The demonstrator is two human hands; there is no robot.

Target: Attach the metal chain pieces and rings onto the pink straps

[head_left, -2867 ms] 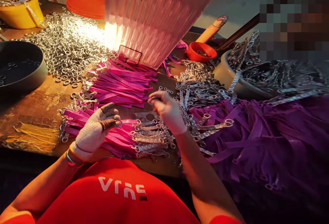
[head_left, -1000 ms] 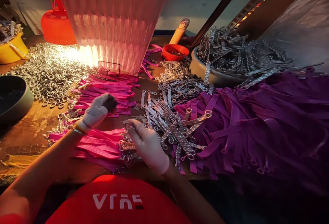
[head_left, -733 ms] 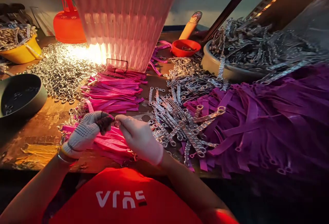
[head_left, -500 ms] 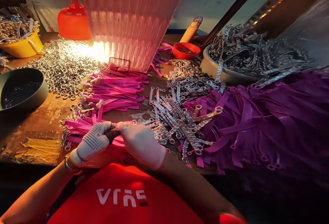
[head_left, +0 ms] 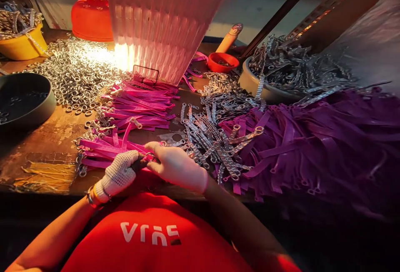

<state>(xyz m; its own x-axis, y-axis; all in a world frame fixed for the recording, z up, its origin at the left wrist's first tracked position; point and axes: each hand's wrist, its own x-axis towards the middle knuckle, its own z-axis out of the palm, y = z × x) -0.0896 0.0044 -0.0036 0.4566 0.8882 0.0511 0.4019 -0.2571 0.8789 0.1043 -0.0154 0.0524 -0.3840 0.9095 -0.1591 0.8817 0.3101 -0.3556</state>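
Note:
My left hand [head_left: 120, 174], in a white dotted glove with dark fingertips, is closed on something too small to make out. Close against it, my right hand [head_left: 175, 165], in a pale smooth glove, pinches at a small metal ring [head_left: 150, 154], with a bit of pink strap beside it. Behind my hands lie pink straps [head_left: 140, 107] with metal rings at their left ends. One strap stands up with a metal piece at its tip. To the right is a pile of braided metal chain pieces [head_left: 206, 136].
Loose rings [head_left: 78, 76] lie under a red lamp [head_left: 90, 20]. Dark bowl [head_left: 40, 101] and yellow bowl [head_left: 28, 47] stand left; a red dish [head_left: 223, 61], a chain-filled tub [head_left: 268, 91] and purple straps [head_left: 306, 138] are right. A ribbed sheet [head_left: 162, 22] rises behind.
My right hand has shifted slightly up and turned, its fingers more spread, and a small ring now shows between the hands. The camera view has shifted a little.

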